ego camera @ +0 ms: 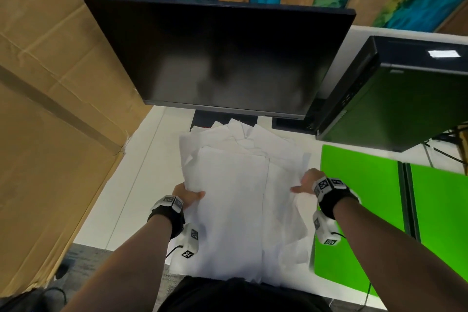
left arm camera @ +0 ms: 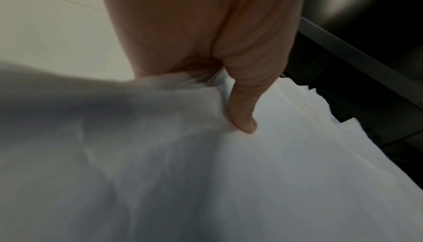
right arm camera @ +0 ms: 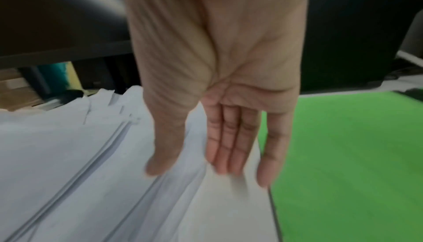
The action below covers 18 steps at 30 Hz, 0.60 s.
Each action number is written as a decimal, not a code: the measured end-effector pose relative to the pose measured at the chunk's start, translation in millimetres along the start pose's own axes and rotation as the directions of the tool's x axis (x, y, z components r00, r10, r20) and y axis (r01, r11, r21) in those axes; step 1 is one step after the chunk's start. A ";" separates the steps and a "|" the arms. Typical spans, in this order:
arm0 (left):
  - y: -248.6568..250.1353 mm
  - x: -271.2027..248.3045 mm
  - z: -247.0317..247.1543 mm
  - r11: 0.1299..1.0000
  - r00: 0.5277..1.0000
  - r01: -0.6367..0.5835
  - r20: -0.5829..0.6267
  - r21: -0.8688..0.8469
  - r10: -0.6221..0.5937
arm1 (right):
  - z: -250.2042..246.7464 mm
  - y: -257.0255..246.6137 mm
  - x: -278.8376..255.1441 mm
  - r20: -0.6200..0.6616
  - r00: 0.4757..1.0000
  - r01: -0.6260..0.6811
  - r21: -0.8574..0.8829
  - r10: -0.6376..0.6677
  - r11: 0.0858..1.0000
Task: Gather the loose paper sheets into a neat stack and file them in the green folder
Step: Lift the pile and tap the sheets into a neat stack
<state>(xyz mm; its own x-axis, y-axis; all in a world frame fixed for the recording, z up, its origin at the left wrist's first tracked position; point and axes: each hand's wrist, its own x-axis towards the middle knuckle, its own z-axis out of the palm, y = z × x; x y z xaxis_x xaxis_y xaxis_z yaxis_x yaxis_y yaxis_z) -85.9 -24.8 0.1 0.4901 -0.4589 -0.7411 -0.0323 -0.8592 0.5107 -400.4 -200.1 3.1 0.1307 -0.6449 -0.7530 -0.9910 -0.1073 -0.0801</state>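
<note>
A loose, uneven pile of white paper sheets (ego camera: 235, 185) (left arm camera: 297, 173) (right arm camera: 68, 155) lies fanned out in front of me on the white table (ego camera: 141, 159). My left hand (ego camera: 188, 196) holds the pile's left edge. Its thumb (left arm camera: 245, 119) presses on top, and the fingers are hidden under the sheets. My right hand (ego camera: 307, 181) (right arm camera: 217, 137) is at the pile's right edge with straight fingers, the thumb lying over the top sheets. The green folder (ego camera: 359, 185) (right arm camera: 343, 155) lies open and flat just right of the pile.
A dark monitor (ego camera: 220, 53) stands right behind the pile. A tall cardboard box (ego camera: 50, 109) walls off the left side. A black computer case (ego camera: 392, 96) sits at the back right, above the folder. The table's front edge is close to my body.
</note>
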 end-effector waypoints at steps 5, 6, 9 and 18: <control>0.0 8.5 3.6 1.000 0.999 -0.028 0.037 0.006 0.028 | 32.1 7.5 1.7 0.131 0.991 -0.055 0.567 -0.024 0.822; -3.4 12.4 2.7 0.999 0.999 -0.032 0.044 -0.016 0.032 | 39.9 7.1 1.1 0.080 0.994 0.006 0.642 -0.076 0.767; -17.9 33.7 -6.8 0.993 0.996 0.001 0.086 -0.118 0.009 | 48.6 7.0 -3.1 -0.078 0.985 0.158 0.749 -0.151 0.644; 41.4 -28.5 -50.6 0.901 0.951 -0.241 0.098 -0.362 0.294 | -5.0 -29.2 -76.7 -0.216 0.910 0.300 0.932 -0.353 0.203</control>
<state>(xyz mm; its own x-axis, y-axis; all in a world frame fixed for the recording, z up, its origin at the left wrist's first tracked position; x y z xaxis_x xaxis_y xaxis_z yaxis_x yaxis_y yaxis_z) -57.2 -35.8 64.3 0.3708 -0.7109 -0.5976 0.1681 -0.5815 0.7960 -381.4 -151.3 66.4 0.4747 -0.7130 -0.5160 -0.1895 0.4897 -0.8510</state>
